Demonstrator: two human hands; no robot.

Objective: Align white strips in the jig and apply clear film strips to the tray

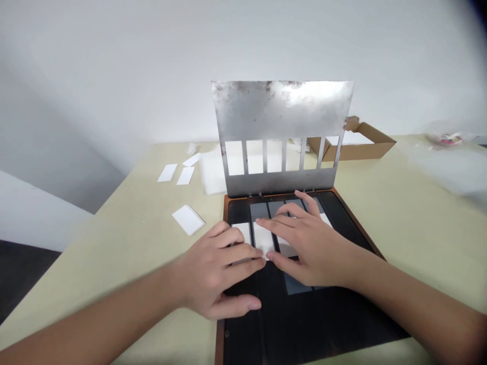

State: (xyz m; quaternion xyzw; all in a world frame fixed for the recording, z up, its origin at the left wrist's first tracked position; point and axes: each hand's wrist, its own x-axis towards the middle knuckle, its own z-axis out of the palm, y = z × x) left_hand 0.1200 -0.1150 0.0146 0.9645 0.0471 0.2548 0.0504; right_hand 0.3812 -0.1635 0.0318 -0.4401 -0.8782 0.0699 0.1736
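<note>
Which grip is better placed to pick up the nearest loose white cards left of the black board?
Left, most likely: the left grip is closer to the white cards, while the right grip reaches over the black board, farther away.

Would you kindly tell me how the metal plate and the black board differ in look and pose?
The metal plate stands raised, while the black board lies flat on the table. The plate is mottled silver-grey; the board is mostly black with an orange-brown edge. The plate has a row of cut-out openings, whereas the board bears white cards. Both are broad and flat.
</note>
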